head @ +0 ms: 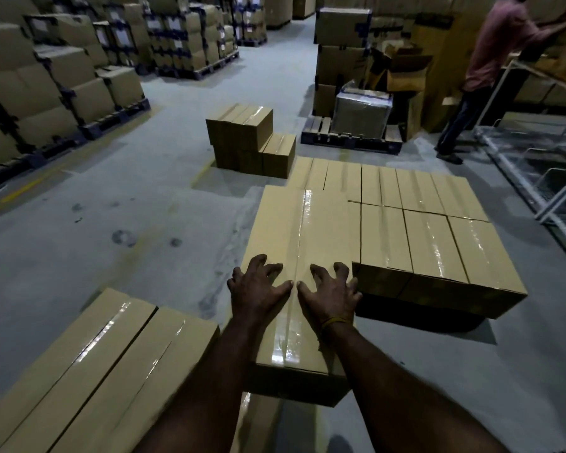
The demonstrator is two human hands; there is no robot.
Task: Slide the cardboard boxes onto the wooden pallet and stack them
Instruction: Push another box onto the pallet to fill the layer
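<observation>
A long taped cardboard box (303, 230) lies in front of me, its far end reaching over a flat layer of several boxes (435, 217). That layer hides whatever it rests on; only shadow shows beneath it. My left hand (258, 289) and my right hand (330, 292) press side by side on the near half of the box top, fingers spread, thumbs almost touching at the tape seam. Two more long boxes (89, 371) lie on the floor at my lower left.
A small stack of boxes (249, 138) stands on the floor ahead. Behind it a dark pallet (350, 138) carries a wrapped parcel and tall cartons. A person (490, 70) stands at the right by a white metal frame (536, 178). Loaded pallets line the left side.
</observation>
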